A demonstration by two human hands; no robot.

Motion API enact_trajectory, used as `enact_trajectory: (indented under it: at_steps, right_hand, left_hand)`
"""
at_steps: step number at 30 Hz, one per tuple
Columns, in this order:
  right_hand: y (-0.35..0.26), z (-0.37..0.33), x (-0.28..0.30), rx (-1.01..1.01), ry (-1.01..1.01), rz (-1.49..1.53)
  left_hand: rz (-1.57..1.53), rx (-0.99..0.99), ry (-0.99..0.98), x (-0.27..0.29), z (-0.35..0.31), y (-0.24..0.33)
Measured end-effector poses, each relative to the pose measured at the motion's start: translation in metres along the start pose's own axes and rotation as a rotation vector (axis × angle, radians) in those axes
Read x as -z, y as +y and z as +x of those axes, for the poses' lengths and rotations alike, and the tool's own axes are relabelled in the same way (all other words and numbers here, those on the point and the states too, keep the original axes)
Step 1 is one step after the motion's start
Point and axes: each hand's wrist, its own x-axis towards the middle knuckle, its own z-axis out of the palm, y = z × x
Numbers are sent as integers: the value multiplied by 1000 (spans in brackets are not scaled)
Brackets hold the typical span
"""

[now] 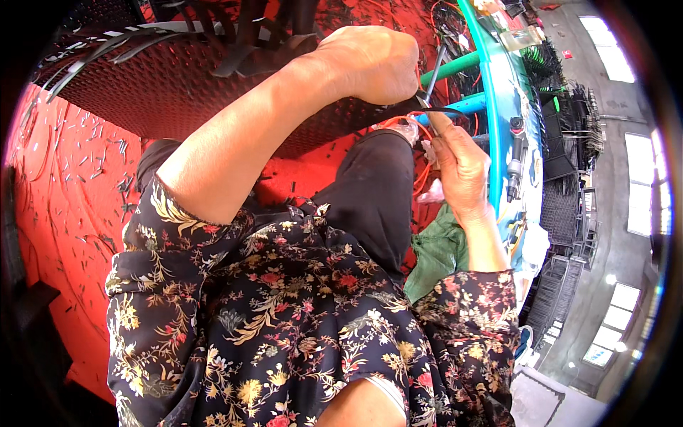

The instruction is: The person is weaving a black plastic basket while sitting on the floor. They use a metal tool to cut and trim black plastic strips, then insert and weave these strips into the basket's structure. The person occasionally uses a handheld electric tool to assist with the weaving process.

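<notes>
While right grip (462,164) pinches strip (444,109), left fist (377,62), hold hidden; clear container (521,38), contents unclear.

Red floor (82,213), dark offcuts scattered over it. Crumpled green cloth (440,245) near light-blue worktable (502,92); on tabletop, clear container (521,38), grey-and-black power tool (514,171). Green tube (452,69), blue tube (464,105) beside table edge. Beyond, dark stacked furniture (557,281), grey wall (605,160), bright windows (639,185).

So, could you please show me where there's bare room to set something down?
The red floor between the left sleeve and the dark thing at far left looks barest. Crowded: the blue bench with its tool, and around the right hand.
</notes>
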Motion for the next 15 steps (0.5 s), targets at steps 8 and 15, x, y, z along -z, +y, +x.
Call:
enact_trajectory:
  at_steps: [8, 15]
  right_hand:
    - [-23, 11, 14, 91, -112, -61]
    - [-12, 6, -16, 206, 42, -31]
  left_hand:
    - [64, -9, 110, 0, -17, 5]
    - [110, -28, 167, 4, -26, -6]
